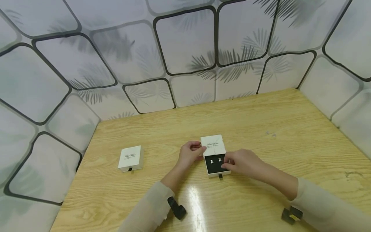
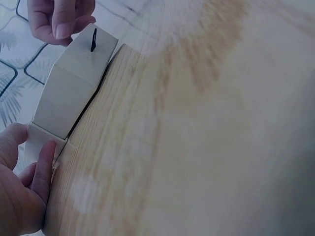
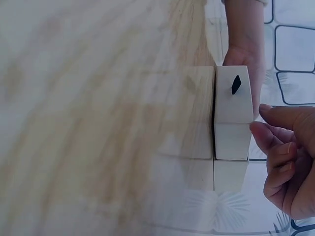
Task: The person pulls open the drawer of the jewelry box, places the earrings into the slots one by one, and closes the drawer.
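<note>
An open white jewelry box (image 1: pixel 213 141) lies on the table, its drawer slid out toward the front. On the black insert (image 1: pixel 213 169) of the drawer sit two small silvery earrings (image 1: pixel 212 161). My left hand (image 1: pixel 189 154) grips the box's outer sleeve at its left side, thumb against the top edge. At the drawer's right edge is my right hand (image 1: pixel 242 162), its thumb and index finger over the insert beside the right earring. In the right wrist view, the right thumb and index fingertips (image 3: pixel 266 109) are slightly apart, and no thing shows between them.
A second white box (image 1: pixel 131 158), shut, with a black pull tab, stands at the left of the wooden table (image 1: pixel 246 119). Some tiny clear or silvery pieces (image 1: pixel 271 134) lie at the back right. Patterned fabric walls (image 1: pixel 188 42) enclose the table's back and sides.
</note>
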Demonstrator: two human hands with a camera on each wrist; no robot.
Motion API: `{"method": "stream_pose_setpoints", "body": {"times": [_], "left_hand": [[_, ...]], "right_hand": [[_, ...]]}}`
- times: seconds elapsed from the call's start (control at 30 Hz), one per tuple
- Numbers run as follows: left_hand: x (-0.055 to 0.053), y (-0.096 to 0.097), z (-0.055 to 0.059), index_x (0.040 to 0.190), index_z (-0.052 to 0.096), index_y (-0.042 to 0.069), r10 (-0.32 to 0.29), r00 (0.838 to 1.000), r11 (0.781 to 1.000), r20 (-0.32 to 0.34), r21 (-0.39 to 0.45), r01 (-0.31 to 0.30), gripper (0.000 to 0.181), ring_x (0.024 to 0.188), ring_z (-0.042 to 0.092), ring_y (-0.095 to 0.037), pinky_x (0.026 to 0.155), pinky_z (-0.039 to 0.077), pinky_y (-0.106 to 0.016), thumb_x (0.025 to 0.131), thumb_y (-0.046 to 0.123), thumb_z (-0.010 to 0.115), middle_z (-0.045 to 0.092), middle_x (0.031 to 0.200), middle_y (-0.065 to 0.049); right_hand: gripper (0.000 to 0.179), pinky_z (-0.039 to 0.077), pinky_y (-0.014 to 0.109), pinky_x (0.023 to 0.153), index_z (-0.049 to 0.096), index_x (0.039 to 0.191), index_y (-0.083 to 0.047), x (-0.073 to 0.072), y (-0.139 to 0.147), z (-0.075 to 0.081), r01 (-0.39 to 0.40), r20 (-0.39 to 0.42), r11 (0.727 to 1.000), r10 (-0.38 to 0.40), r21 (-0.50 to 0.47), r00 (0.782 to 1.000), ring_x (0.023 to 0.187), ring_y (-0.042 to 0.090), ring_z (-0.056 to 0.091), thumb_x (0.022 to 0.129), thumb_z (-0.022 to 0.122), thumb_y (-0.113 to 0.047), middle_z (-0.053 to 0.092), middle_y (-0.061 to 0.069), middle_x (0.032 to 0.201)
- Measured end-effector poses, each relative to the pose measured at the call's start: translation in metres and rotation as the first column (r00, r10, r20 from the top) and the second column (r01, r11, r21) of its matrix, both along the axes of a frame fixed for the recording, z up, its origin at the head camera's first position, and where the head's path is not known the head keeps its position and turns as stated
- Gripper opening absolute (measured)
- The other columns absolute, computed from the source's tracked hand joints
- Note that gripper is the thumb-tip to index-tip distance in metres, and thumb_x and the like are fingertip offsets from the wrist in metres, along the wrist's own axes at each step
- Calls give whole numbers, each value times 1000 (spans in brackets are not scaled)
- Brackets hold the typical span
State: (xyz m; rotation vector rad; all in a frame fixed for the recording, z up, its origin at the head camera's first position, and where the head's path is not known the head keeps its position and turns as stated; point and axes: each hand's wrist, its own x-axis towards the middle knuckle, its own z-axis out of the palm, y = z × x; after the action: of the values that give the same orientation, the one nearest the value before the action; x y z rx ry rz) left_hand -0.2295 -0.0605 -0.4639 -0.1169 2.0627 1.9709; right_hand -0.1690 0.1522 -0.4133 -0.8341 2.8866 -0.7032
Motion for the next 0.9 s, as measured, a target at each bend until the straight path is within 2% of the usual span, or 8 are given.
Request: {"method": "stream_pose_setpoints", "body": {"times": [0.13, 0.2, 0.27, 0.4, 0.57, 0.67, 0.8, 0.9], "left_hand": [[0, 0, 0, 115, 58, -4, -1, 1000, 1000, -3, 1, 1, 38, 85, 57, -14, 70, 60, -30, 82, 10, 72, 58, 102, -10], [0, 0, 1, 115, 57, -4, -3, 1000, 1000, -1, 0, 3, 38, 85, 56, -15, 71, 60, -30, 82, 10, 72, 58, 102, -10], [0, 0, 1, 115, 57, -4, -5, 1000, 1000, 1, -3, 5, 38, 85, 56, -15, 71, 60, -30, 83, 10, 72, 58, 102, -10], [0, 0, 0, 115, 57, -4, 0, 1000, 1000, -1, -6, 0, 38, 84, 56, -14, 70, 60, -30, 82, 9, 72, 58, 101, -10], [0, 0, 0, 114, 58, -4, 8, 1000, 1000, -3, -7, -8, 38, 84, 56, -14, 70, 60, -30, 82, 10, 72, 59, 101, -10], [0, 0, -1, 115, 58, -4, 4, 1000, 1000, 1, -8, -4, 38, 85, 56, -15, 70, 60, -30, 83, 10, 72, 59, 102, -10], [0, 1, -1, 115, 58, -4, 7, 1000, 1000, 2, -14, -7, 38, 84, 57, -15, 70, 60, -30, 82, 10, 72, 59, 102, -11], [0, 0, -2, 115, 58, -4, 11, 1000, 1000, 2, -13, -11, 38, 84, 57, -15, 71, 60, -30, 82, 10, 72, 59, 102, -11]], "right_hand": [[19, 36, 15, 44, 61, 70, -19, 7, 2, 3, 33, 30, 998, -32, -46, 999, 51, -2, 39, 83, 72, -27, 55, -16, 60], [20, 34, 15, 44, 61, 68, -19, 9, 4, 4, 50, 84, 996, -43, -80, 995, 51, -2, 38, 83, 73, -27, 53, -15, 58], [22, 33, 15, 41, 62, 67, -16, 12, 5, 5, 71, 179, 989, -47, -130, 983, 48, 0, 37, 83, 72, -27, 53, -12, 57], [24, 30, 13, 36, 64, 68, -9, 14, 7, 8, 124, 394, 968, -29, -219, 919, 40, 3, 36, 86, 69, -24, 60, -3, 58], [24, 28, 13, 35, 67, 71, -6, 15, 10, 7, 171, 536, 952, -9, -253, 844, 36, 3, 36, 87, 67, -24, 64, 2, 62], [26, 27, 13, 35, 69, 72, -4, 18, 14, 2, 210, 644, 938, 19, -277, 765, 36, 3, 36, 86, 67, -26, 62, 1, 58], [29, 28, 12, 36, 70, 80, 0, 21, 20, -6, 287, 783, 900, 87, -327, 616, 38, 2, 38, 86, 67, -28, 67, 6, 64], [28, 30, 10, 37, 70, 89, 1, 23, 22, -10, 375, 850, 859, 123, -350, 513, 40, 0, 41, 86, 67, -27, 72, 10, 78]]}}
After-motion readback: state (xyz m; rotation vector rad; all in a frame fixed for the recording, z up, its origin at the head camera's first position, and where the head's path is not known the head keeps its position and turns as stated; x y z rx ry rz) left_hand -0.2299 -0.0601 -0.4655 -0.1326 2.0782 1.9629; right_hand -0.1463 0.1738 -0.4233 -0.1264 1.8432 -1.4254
